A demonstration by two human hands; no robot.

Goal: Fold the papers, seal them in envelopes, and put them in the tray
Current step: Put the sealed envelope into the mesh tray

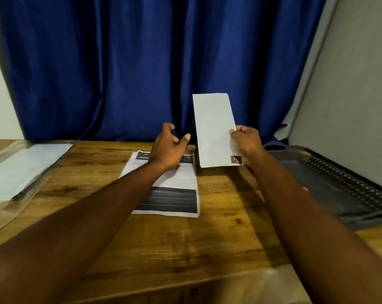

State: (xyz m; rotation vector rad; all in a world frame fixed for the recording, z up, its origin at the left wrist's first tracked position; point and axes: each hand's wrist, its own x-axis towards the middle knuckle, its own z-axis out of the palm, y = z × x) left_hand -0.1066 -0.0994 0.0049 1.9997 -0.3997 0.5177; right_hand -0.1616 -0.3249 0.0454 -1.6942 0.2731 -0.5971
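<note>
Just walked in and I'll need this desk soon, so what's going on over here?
A person at the wooden table is working on putting papers into envelopes. Their right hand pinches a white envelope by its edge and holds it upright above the table. The left hand hovers, holding nothing, over the printed paper lying flat in the middle. A clear pack of envelopes lies on the left, and the dark tray sits on the right.

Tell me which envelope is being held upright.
The white envelope pinched in the right hand, standing upright with a small printed mark at its lower corner. The other envelopes lie flat in clear wrapping at the left of the table.
</note>
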